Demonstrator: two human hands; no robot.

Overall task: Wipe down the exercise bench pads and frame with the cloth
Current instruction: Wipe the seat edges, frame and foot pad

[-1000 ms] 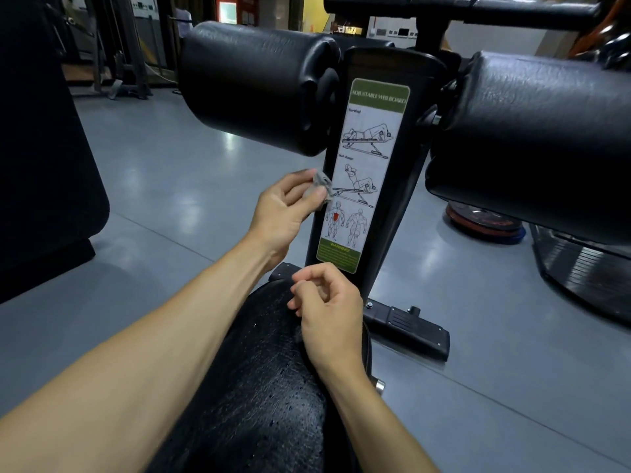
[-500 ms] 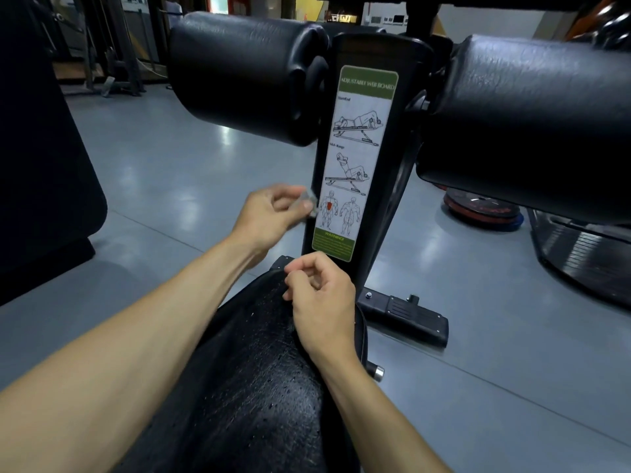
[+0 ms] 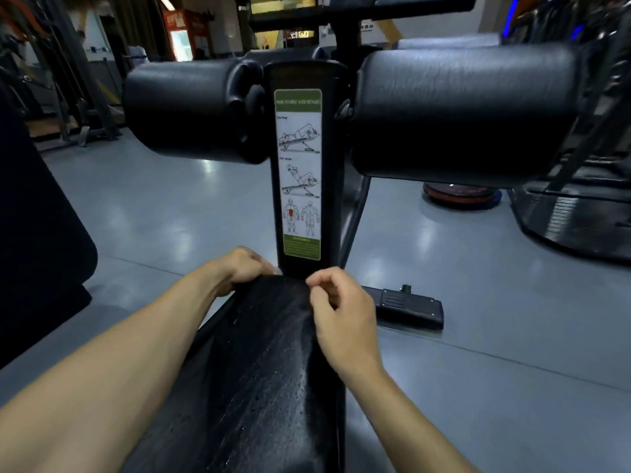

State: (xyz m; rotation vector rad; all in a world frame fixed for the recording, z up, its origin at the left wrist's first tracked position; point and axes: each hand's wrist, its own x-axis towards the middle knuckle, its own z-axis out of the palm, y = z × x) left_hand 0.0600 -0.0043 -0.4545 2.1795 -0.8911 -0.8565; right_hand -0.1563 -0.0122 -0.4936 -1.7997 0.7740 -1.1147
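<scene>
head view | our left hand (image 3: pixel 239 269) curls at the pad (image 3: pixel 259 370) tip, cloth unseen | right hand (image 3: pixel 341 315) clenched, empty | risk: we miss the frame post (image 3: pixel 333 165)

We stood on a glossy grey floor (image 3: pixel 164 213) that mirrored ceiling lights; weight plates (image 3: pixel 461 196) lay right, dark machines (image 3: pixel 78 97) lined the dim far wall.

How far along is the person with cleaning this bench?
Nothing looks finished: the long black textured seat pad still carries droplets. In hand: the left hand is curled at the pad's top edge, where a pale scrap, perhaps the cloth, barely shows; the right hand rests on the pad's right side. Left: the two black roller pads and black upright frame post.
</scene>
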